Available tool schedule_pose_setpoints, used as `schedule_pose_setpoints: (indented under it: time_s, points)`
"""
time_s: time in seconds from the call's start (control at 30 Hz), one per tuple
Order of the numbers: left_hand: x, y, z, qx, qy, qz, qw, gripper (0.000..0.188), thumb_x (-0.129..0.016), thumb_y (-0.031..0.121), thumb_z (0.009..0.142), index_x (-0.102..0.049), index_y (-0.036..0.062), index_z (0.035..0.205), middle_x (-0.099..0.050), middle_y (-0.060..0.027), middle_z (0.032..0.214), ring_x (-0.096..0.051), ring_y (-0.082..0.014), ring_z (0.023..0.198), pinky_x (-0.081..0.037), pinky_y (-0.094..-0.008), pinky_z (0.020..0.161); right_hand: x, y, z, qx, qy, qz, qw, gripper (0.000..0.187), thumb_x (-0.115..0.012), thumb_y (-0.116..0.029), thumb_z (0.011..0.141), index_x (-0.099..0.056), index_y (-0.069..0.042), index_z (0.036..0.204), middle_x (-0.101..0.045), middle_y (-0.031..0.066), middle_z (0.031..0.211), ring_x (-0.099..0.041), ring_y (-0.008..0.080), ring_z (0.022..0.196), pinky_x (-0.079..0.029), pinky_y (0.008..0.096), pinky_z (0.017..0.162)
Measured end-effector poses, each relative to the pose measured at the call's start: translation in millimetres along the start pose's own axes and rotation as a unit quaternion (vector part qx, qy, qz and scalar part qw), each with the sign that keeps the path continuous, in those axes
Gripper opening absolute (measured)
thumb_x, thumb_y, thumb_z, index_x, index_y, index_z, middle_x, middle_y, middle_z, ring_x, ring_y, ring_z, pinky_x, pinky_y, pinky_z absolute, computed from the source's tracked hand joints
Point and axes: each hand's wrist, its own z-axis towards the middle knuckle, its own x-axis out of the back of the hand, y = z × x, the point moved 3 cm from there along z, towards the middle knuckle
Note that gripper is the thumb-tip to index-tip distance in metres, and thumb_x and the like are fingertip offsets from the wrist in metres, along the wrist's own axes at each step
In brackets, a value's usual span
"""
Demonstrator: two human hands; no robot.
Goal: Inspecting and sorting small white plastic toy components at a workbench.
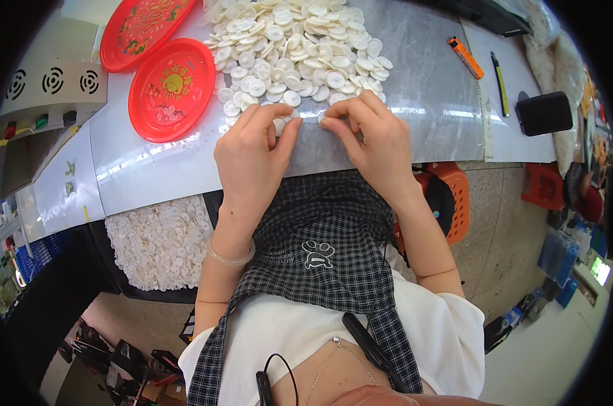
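A large heap of small round white plastic discs (299,51) spreads over the metal tabletop in front of me. At its near edge my left hand (255,145) is closed, with thumb and fingers pinching a white disc (279,126); whether more than one is in there I cannot tell. A short gap to the right, my right hand (377,142) pinches another white disc (322,117) between thumb and fingertips. Loose discs lie just beyond both hands.
Two red oval trays (138,101) with printed patterns sit left of the heap, beside a grey machine (56,81). At right lie an orange cutter (465,57), a yellow-black pen-like tool (500,84) and a black phone-like object (544,114). Below the table's left side stands a container of white pieces (161,243).
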Motion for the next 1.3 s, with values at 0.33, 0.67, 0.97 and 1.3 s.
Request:
schedule_pose_setpoints:
  time_s: [0.33,0.67,0.97,1.3]
  points:
    - [4,-4,-5,0.114,-0.049,-0.359,0.925,0.012,-0.066,0.014,0.089,-0.062,0.0034,0.094,-0.043,0.0028,0.060,-0.040,-0.0061,0.050,-0.032,-0.0219,0.045,-2,4,-8,-0.306,-0.162,0.716,0.606,0.026,-0.043,-0.024,0.102,-0.051,-0.001,0.107,-0.038,-0.0041,0.079,-0.031,0.0013,0.059,-0.024,0.0122,0.042]
    - [-7,-3,-19,0.256,-0.221,-0.836,0.433,0.026,-0.041,0.021,0.102,-0.049,0.0006,0.116,-0.039,0.0005,0.084,-0.036,-0.0060,0.065,-0.032,-0.0156,0.046,-9,-3,-11,-0.344,-0.196,0.800,0.450,0.026,-0.036,-0.025,0.104,-0.049,-0.002,0.107,-0.037,-0.0032,0.084,-0.031,0.0015,0.061,-0.025,0.0106,0.039]
    - [-7,-10,-28,0.254,-0.223,-0.874,0.349,0.029,-0.041,0.018,0.101,-0.044,-0.0040,0.121,-0.040,-0.0019,0.088,-0.038,-0.0090,0.066,-0.037,-0.0188,0.050,-15,-12,-10,-0.312,-0.199,0.769,0.521,0.025,-0.038,-0.026,0.103,-0.048,-0.003,0.103,-0.043,-0.0009,0.086,-0.037,0.0019,0.062,-0.028,0.0128,0.040]
    - [10,-14,-30,0.242,-0.181,-0.830,0.469,0.023,-0.036,0.023,0.103,-0.047,0.0034,0.102,-0.042,-0.0015,0.084,-0.038,-0.0083,0.064,-0.032,-0.0170,0.046,-14,-13,-3,-0.285,-0.129,0.666,0.677,0.024,-0.047,-0.027,0.100,-0.055,-0.004,0.098,-0.055,0.0034,0.082,-0.045,0.0051,0.062,-0.028,0.0157,0.042]
